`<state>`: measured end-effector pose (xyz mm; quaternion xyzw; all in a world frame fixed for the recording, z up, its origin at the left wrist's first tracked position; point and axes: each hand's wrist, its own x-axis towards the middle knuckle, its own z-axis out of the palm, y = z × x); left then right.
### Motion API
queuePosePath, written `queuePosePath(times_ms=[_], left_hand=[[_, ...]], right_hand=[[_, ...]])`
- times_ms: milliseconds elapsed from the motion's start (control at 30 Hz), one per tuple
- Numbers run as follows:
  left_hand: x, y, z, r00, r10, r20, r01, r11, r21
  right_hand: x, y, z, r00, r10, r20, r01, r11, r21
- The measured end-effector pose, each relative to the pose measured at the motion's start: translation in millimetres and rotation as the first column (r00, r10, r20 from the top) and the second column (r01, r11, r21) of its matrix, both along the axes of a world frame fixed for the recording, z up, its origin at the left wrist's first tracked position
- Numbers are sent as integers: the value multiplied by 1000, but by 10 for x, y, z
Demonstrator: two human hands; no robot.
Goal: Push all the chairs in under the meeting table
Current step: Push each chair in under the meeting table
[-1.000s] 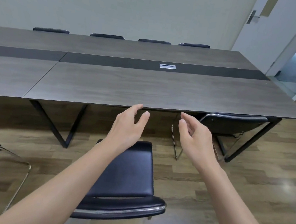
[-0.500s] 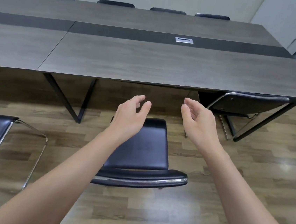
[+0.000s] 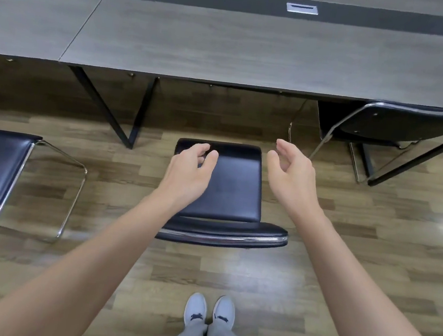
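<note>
Below, glossy black padded chair, chrome-edged, between two empty hands.

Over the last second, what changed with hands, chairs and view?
View tilted down: shoes now show, far chairs gone from frame. Left hand and right hand have sunk toward the middle chair, both open, gripping nothing. Chairs and meeting table stayed put.
</note>
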<state>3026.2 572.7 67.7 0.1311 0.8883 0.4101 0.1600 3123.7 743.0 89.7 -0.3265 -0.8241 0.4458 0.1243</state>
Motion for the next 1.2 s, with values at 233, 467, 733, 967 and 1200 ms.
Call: queuePosePath(times_ms=[233, 467, 733, 967, 1200], left_hand=[[83, -153, -554, 997, 25, 72, -18, 995, -97], [291, -354, -1003, 989, 21, 147, 15, 972, -234], [476, -664, -1339, 981, 71, 181, 2, 927, -376], [592, -877, -1491, 965, 260, 26, -205, 816, -541], [604, -878, -1511, 787, 540, 299, -431, 827, -361]], right_hand=[[34, -31, -471, 986, 14, 167, -5, 998, -58], [199, -73, -963, 937, 62, 344, -17, 991, -132], [428, -180, -1418, 850, 26, 525, -11, 999, -31], [593, -299, -1660, 711, -107, 695, 156, 988, -8], [495, -289, -1710, 733, -314, 603, 588, 738, -331]])
